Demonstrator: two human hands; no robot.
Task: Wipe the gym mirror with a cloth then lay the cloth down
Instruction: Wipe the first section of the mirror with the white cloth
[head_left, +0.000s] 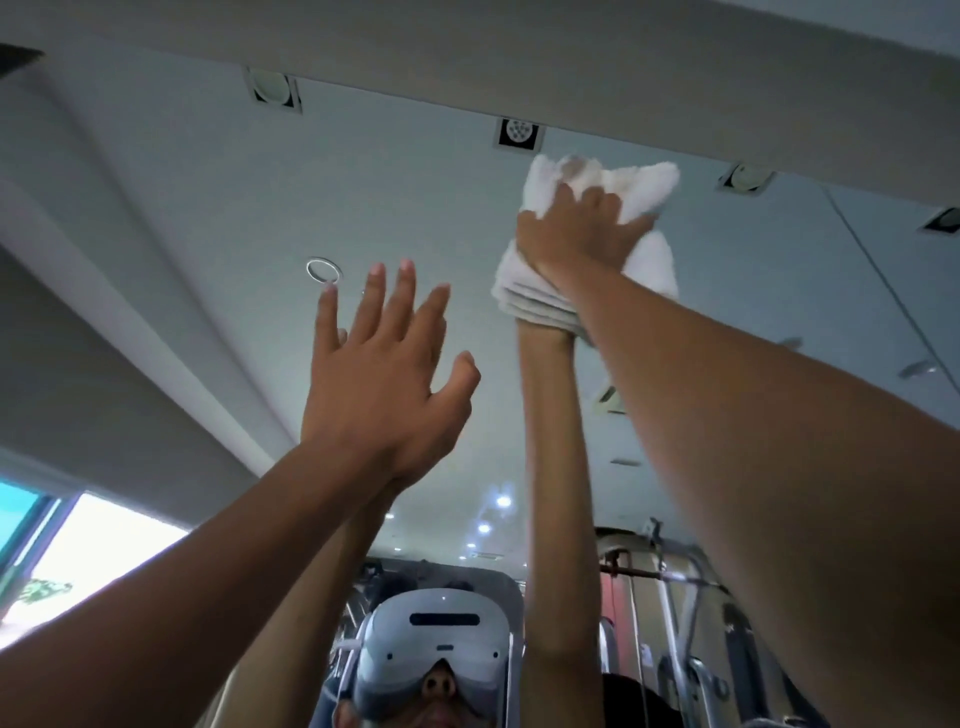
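The mirror (208, 234) fills nearly the whole view, seen from below at a steep upward angle. Its top edge meets a beige soffit (519, 52). The glass reflects a pale ceiling, a bright window (88, 561) at lower left and gym machines (670, 597) at lower right. Both bare forearms reach up toward the glass, and each has its reflection just behind it. The cloth (649, 182) is white and folded into several layers. It sits high on the right of the mirror, just below the soffit, flat against the glass. The right hand (576, 234) covers the middle of the cloth with the palm on it and the fingers bent into the upper folds, gripping it and pressing it to the glass. The lower folds of the cloth hang below the wrist. The left hand (379, 384) is lower and nearer the centre, well apart from the cloth. It is spread, fingers straight and parted, and holds nothing. It is close to the glass, but whether it touches cannot be told. At the bottom centre, the mirror shows the person's white headset (436, 644). Small ceiling lights (503, 501) glow in the reflection above the headset.
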